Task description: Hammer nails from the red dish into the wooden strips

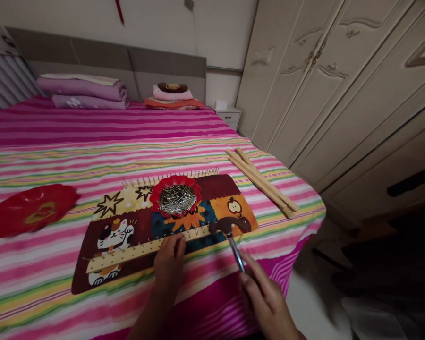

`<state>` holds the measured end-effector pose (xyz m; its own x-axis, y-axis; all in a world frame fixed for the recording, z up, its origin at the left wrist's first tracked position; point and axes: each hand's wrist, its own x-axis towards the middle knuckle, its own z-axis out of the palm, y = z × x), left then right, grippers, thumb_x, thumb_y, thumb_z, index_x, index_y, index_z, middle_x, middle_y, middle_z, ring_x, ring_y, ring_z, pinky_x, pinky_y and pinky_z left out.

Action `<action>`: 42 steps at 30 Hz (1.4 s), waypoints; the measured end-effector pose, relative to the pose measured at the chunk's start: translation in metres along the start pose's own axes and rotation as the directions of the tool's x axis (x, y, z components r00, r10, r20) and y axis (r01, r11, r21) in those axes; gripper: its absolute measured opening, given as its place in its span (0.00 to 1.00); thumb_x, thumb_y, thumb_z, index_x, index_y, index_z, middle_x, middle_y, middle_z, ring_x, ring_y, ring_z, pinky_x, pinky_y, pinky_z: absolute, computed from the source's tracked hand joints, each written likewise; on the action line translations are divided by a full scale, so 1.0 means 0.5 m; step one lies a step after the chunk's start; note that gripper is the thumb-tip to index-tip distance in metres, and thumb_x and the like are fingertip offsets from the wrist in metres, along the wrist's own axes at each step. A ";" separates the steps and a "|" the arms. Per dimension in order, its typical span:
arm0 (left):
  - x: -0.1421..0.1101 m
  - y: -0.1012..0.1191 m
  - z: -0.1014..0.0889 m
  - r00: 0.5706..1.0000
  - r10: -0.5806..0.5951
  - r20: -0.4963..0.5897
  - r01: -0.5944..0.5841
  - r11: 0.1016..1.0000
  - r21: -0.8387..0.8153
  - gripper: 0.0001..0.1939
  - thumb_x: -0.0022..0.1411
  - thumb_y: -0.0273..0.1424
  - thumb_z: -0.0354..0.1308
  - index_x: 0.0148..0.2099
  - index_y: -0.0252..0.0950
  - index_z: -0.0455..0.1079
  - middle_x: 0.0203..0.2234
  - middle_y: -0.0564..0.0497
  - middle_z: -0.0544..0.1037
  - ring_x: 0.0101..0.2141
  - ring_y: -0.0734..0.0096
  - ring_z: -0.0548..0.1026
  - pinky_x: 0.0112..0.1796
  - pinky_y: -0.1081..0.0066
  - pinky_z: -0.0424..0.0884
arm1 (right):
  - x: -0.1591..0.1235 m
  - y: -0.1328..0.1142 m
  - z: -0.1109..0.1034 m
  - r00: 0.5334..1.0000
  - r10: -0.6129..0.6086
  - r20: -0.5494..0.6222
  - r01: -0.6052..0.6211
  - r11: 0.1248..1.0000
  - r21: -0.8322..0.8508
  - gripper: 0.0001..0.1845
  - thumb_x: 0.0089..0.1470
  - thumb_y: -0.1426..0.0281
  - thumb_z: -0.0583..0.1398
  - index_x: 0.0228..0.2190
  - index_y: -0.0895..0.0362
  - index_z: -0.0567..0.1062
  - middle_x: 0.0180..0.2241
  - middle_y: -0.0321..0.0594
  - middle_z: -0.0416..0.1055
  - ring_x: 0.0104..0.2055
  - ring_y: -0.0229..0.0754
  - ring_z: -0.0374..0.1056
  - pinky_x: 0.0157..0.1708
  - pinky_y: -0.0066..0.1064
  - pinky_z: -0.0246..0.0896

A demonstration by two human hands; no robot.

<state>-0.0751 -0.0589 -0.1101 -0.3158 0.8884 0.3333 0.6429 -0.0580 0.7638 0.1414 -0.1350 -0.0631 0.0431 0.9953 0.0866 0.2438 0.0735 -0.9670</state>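
A pale wooden strip [131, 253] with rows of holes lies across a patterned mat [217, 186], and several nails stand up in it. My left hand [170, 262] is closed on the strip near its middle; its fingertips are partly hidden. My right hand [264, 295] grips the handle of a hammer [236, 252]. The hammer's dark head rests over the strip's right end, hiding it. Behind the strip on the mat stands a red scalloped bowl [155, 192] full of loose nails [177, 198].
Another strip with upright nails [141, 182] lies along the mat's far edge. More wooden strips [262, 182] are stacked at the right on the striped bedspread [38, 264]. A red dish [17, 203] sits at the left. Folded bedding [88, 92] and a wardrobe [304, 71] stand farther back.
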 end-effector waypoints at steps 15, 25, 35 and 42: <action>-0.004 -0.015 0.004 1.000 0.012 0.001 -0.012 1.000 -0.020 0.10 0.57 0.36 0.49 0.34 0.40 0.71 0.30 0.50 0.77 0.33 0.67 0.74 0.36 0.69 0.69 | 0.051 -0.063 0.071 0.917 -0.268 0.295 0.341 0.911 -0.233 0.24 0.59 0.73 0.51 0.56 0.52 0.63 0.48 0.45 0.73 0.49 0.47 0.69 0.47 0.36 0.65; -0.005 -0.019 0.007 1.000 0.014 -0.005 -0.014 1.000 -0.023 0.10 0.57 0.36 0.50 0.34 0.40 0.71 0.30 0.50 0.78 0.34 0.67 0.75 0.38 0.69 0.69 | 0.040 -0.077 0.050 0.948 -0.229 0.220 0.271 0.945 -0.184 0.24 0.59 0.71 0.52 0.57 0.52 0.63 0.51 0.43 0.70 0.53 0.45 0.65 0.51 0.37 0.61; -0.002 -0.018 0.005 1.000 0.021 -0.009 -0.022 0.998 -0.055 0.10 0.56 0.36 0.50 0.34 0.40 0.71 0.29 0.50 0.77 0.32 0.68 0.75 0.37 0.69 0.70 | 0.039 -0.057 0.058 0.929 -0.196 0.315 0.261 0.949 -0.178 0.23 0.59 0.69 0.52 0.56 0.51 0.64 0.45 0.43 0.75 0.46 0.46 0.71 0.47 0.37 0.64; -0.004 -0.014 -0.009 0.999 -0.021 0.028 0.023 0.997 -0.069 0.12 0.56 0.39 0.51 0.36 0.39 0.71 0.29 0.49 0.77 0.29 0.67 0.75 0.33 0.68 0.71 | 0.009 -0.006 -0.005 0.954 0.230 -0.193 -0.202 0.968 0.151 0.24 0.50 0.57 0.60 0.49 0.49 0.72 0.29 0.38 0.76 0.28 0.43 0.72 0.25 0.28 0.68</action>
<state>-0.0821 -0.0623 -0.1134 -0.3094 0.9018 0.3016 0.5855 -0.0692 0.8077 0.1432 -0.1307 -0.0594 0.2843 0.9542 -0.0931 0.0811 -0.1207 -0.9894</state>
